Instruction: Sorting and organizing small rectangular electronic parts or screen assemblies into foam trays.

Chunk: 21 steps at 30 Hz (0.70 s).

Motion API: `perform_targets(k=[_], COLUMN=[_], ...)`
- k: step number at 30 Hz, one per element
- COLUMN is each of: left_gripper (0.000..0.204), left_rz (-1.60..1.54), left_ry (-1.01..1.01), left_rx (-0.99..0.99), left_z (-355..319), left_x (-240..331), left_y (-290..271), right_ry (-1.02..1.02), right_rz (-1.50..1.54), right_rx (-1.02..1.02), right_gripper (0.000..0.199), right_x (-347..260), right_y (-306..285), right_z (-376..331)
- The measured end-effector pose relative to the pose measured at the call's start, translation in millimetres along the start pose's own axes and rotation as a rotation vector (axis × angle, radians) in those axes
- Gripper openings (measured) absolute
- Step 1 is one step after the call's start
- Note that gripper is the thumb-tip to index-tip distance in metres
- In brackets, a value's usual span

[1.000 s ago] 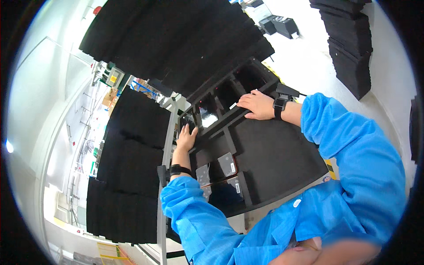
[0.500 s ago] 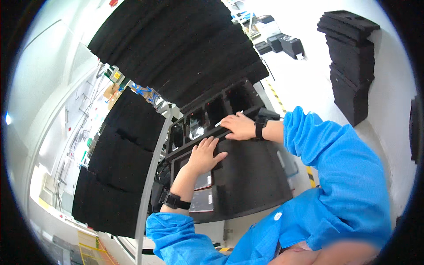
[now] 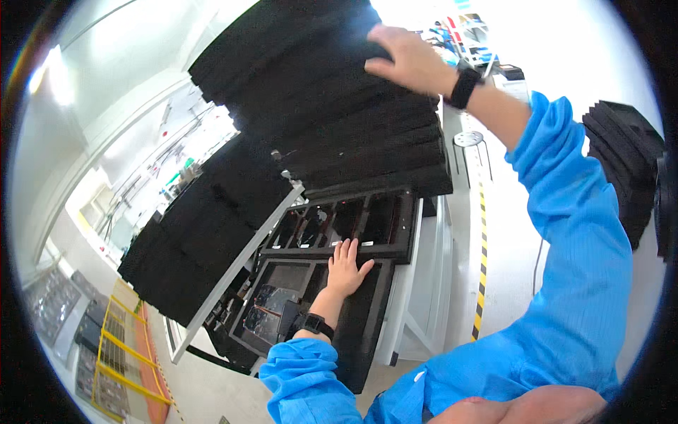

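Observation:
My left hand lies with its fingers spread at the border between two black trays, its fingertips by the far one. That far tray holds several dark glossy flat panels side by side, each in its own compartment. In the near tray, shiny flat pieces rest in the left part, partly behind my left wrist. High up on the right, my right hand is raised in front of a tall stack of black trays, empty, thumb apart from the fingers. Whether it touches the stack I cannot tell.
More black trays are stacked at the left behind a pale metal bar. Another black stack stands at the right. A round stool and yellow-black floor tape lie beyond the white frame. A yellow rail is at lower left.
My right hand has left the trays and risen up and to the right, in front of the tall stack. My left hand still rests at the trays. The view has shifted.

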<state>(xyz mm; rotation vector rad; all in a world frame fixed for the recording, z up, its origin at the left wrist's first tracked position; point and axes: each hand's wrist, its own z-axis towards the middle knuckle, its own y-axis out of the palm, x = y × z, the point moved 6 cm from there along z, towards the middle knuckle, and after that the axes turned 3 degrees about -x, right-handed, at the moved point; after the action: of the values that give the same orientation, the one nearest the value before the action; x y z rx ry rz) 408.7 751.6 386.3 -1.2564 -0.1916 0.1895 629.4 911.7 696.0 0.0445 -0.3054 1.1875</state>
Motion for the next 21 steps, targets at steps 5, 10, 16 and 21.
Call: perform_targets(k=[5, 10, 16, 21], left_gripper=[0.068, 0.067, 0.063, 0.063], left_rz=[0.0, 0.005, -0.025, -0.038], left_ry=[-0.044, -0.03, -0.082, -0.171], left_rx=[0.051, 0.127, 0.019, 0.023], left_z=[-6, 3, -1, -6], left_x=[-3, 8, 8, 10], left_y=[1, 1, -3, -7], right_ry=[0.044, 0.053, 0.202, 0.178], right_rz=[-0.164, -0.343, -0.128, -0.109], right_rx=[0.139, 0.086, 0.061, 0.027], right_gripper=[0.049, 0.051, 0.056, 0.058], right_x=[83, 107, 134, 168], right_y=[0, -17, 18, 61], right_z=[81, 126, 187, 226])
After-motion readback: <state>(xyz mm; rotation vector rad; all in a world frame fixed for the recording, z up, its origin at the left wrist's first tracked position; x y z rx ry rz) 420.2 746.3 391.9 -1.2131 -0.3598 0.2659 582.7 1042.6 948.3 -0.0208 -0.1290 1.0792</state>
